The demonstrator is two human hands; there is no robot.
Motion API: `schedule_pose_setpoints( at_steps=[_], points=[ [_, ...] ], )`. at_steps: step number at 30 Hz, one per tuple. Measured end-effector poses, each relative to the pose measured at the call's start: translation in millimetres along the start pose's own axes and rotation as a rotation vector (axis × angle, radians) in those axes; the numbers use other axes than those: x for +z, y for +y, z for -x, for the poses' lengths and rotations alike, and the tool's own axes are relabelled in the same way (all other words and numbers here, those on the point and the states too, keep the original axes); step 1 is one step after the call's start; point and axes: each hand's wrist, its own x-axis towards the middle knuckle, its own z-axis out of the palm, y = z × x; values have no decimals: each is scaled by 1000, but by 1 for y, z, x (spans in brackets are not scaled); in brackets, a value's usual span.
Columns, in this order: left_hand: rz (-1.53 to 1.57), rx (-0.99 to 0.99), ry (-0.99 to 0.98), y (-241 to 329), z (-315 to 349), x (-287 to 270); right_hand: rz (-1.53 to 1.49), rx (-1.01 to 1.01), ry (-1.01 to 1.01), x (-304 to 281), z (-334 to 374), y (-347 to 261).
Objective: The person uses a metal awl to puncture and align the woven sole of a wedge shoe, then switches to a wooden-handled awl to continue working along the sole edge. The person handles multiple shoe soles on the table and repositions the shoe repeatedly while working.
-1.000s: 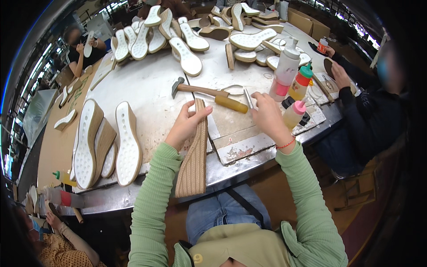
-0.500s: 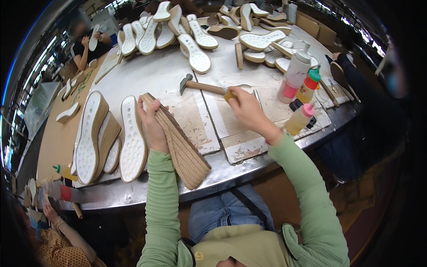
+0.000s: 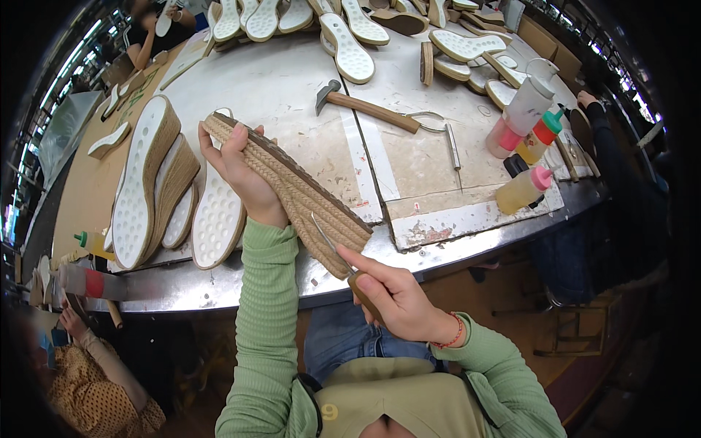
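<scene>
My left hand is wrapped round the narrow end of a wedge sole, whose sides are braided rope and whose outsole is dark brown. The sole is tilted over the table's front edge, its thick heel end towards me. My right hand is closed round the brown wooden handle of a thin pointed blade. The blade lies against or just over the rope side near the heel; I cannot tell whether it touches. Left of my left hand stand several white-topped wedge soles, one partly hidden behind that hand.
A hammer lies mid-table, beside a slim metal pointed tool. Squeeze bottles, one pink-capped and one green-capped, stand to the right. More wedge soles are heaped at the back. Other people work at the left and right edges.
My right hand has come from beside the hammer handle down to the sole's heel end, now with the pointed blade showing. My left hand has turned and raised the sole slightly.
</scene>
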Motion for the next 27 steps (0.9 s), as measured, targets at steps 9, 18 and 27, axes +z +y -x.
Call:
schedule_pose_setpoints(
  at_steps=[9, 18, 27],
  points=[
    [10, -32, 28, -2, 1, 0, 492, -384, 150, 5, -9, 11],
    [72, -96, 19, -12, -8, -13, 786, -373, 198, 5, -9, 7],
    [26, -92, 65, -13, -5, -16, 922, -283, 162, 7, -5, -5]
  ],
)
